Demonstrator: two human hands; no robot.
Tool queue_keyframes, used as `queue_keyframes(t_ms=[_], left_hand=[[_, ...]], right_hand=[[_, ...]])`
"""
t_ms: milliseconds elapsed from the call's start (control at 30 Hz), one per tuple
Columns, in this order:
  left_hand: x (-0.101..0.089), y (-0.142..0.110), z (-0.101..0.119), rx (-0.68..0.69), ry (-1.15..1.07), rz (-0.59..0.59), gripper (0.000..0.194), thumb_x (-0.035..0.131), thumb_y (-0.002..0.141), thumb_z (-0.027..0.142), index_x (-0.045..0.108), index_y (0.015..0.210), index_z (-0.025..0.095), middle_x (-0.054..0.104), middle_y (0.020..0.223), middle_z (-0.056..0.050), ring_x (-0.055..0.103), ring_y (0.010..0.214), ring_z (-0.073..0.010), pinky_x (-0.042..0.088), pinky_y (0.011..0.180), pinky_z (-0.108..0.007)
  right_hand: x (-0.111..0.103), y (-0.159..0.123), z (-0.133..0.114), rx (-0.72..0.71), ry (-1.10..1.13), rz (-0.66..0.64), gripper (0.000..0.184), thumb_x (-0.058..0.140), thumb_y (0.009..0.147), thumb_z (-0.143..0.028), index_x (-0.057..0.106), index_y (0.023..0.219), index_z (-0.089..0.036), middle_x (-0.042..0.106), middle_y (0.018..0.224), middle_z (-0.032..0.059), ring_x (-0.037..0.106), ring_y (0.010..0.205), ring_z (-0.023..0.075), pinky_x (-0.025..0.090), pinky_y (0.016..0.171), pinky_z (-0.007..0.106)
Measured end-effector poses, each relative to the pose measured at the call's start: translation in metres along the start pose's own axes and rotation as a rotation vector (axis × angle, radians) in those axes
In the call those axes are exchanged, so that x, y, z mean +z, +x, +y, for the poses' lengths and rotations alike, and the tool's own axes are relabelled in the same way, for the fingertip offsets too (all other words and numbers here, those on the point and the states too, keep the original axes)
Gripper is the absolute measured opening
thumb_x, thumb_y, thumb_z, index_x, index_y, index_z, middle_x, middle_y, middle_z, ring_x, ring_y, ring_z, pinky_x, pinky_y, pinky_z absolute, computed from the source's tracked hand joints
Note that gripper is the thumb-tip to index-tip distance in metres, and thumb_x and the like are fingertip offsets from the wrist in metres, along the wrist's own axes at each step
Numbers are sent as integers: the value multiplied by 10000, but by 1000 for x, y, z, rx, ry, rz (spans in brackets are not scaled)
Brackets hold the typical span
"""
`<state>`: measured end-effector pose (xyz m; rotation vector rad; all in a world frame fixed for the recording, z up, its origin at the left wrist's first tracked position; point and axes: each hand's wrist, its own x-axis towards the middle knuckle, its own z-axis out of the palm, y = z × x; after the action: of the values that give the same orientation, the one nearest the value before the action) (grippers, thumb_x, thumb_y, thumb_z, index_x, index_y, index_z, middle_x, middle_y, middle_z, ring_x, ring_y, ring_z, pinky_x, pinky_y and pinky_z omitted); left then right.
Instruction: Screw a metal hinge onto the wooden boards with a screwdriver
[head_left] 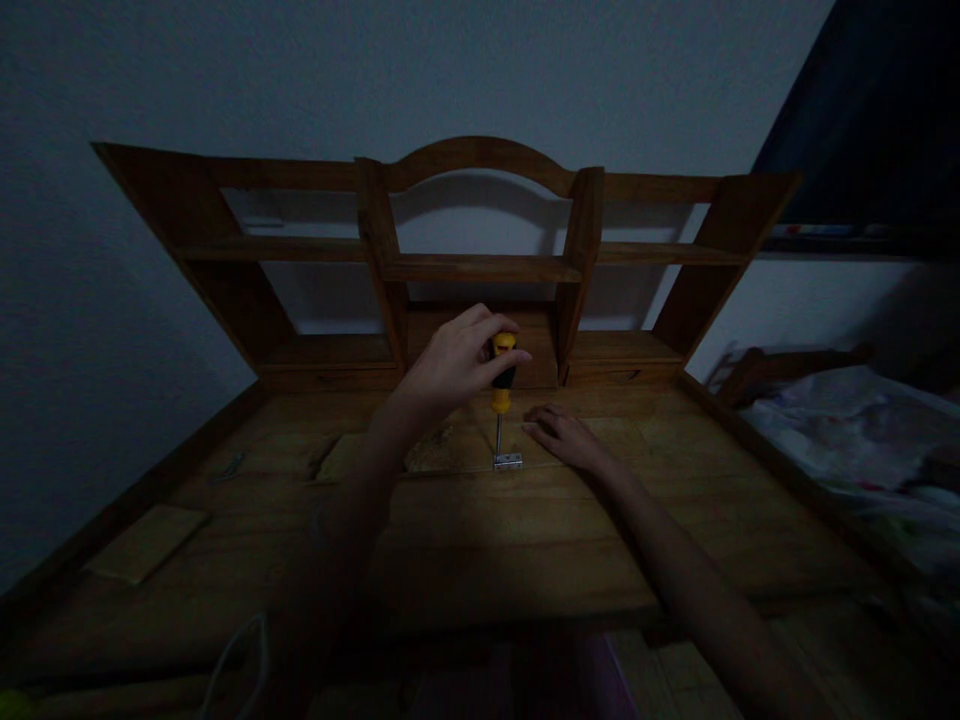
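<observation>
My left hand [456, 362] grips a yellow and black screwdriver [500, 402] by its handle, thumb and fingers pinched near the top. The shaft points down, and its tip meets the left end of a small silver hinge [509, 461]. That hinge lies on the wooden desktop [517, 550], along a seam between boards. To the right of the hinge, my right hand [564, 437] rests on the wood with its fingers stretched out, holding nothing. Whether the tip sits in a screw is too small to tell.
A wooden shelf unit [480, 267] stands at the back against the wall. On the left lie a flat piece of wood [150, 543] and a small metal piece [229, 467]. A pale cord loop [262, 640] hangs near the front. Plastic-covered items [847, 420] are at the right.
</observation>
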<state>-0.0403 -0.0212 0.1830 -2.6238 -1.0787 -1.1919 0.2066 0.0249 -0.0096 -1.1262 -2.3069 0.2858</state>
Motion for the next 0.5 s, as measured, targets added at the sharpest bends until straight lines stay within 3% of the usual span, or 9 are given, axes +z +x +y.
queue_keyframes(t_ms=[167, 367, 500], left_hand=[[-5, -1, 1, -37, -69, -34, 314, 643, 896, 408, 666, 1128, 197, 702, 1015, -45, 632, 779, -150, 498, 770, -285], [-10, -4, 2, 23, -147, -145, 340, 499, 973, 312, 628, 1270, 207, 704, 1213, -66, 665, 1070, -191, 505, 938, -314], [-8, -4, 4, 44, -77, -110, 359, 477, 991, 356, 632, 1275, 202, 701, 1204, -80, 643, 1102, -205, 481, 1001, -357]], right_hand=[[0, 0, 0, 0, -2, 2, 329, 472, 1011, -448, 678, 1153, -234, 680, 1167, 84, 647, 1099, 219, 498, 971, 365], [-1, -1, -1, -13, -6, 9, 340, 462, 1016, -453, 677, 1157, -231, 680, 1178, 84, 635, 1128, 219, 485, 995, 367], [0, 0, 0, -11, 0, 7, 321, 479, 1010, -437, 678, 1151, -229, 685, 1170, 83, 638, 1119, 220, 485, 991, 375]])
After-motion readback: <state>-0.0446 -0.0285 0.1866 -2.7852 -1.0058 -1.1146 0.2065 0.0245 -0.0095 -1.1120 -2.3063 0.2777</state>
